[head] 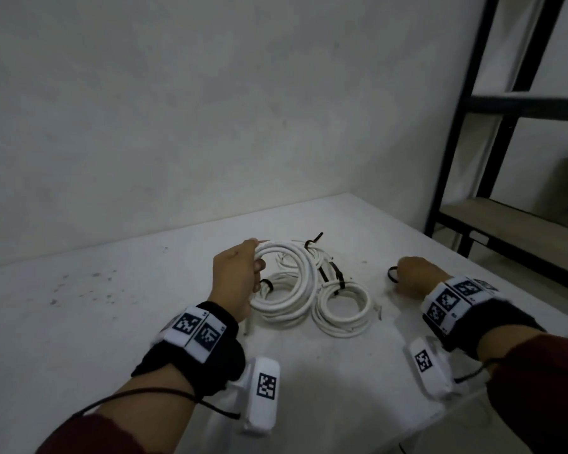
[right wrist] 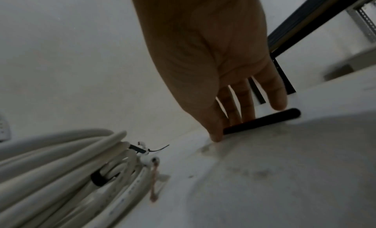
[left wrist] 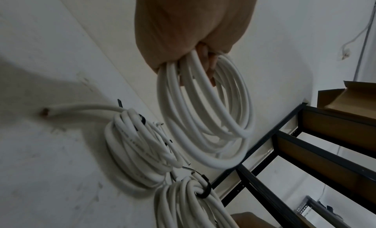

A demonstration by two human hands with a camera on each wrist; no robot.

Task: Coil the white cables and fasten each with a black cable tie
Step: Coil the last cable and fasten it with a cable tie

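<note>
Left hand (head: 235,276) grips a loose coil of white cable (head: 295,267) at its near-left rim, fingers curled through the loops, coil raised off the white table (head: 112,309) and standing roughly on edge; left wrist view confirms several turns bunched in the fist, no tie on this coil that I can see; right hand (head: 417,278) is down at the table well to the right of the coil, fingertips (right wrist: 216,135) on a loose black cable tie (right wrist: 262,121); thumb and forefinger appear to be pinching its near end, though the contact itself is partly hidden; tie lies flat, long axis running away to the right of the hand, free end pointing off from the cables; two tied coils (head: 341,309) sit between the hands, so the tie must travel leftward over them to reach the held coil; judgement: right hand is the nearer to the tie and does the fetching, left presents the bunched section; risk: loops springing apart if the left grip slackens.
</note>
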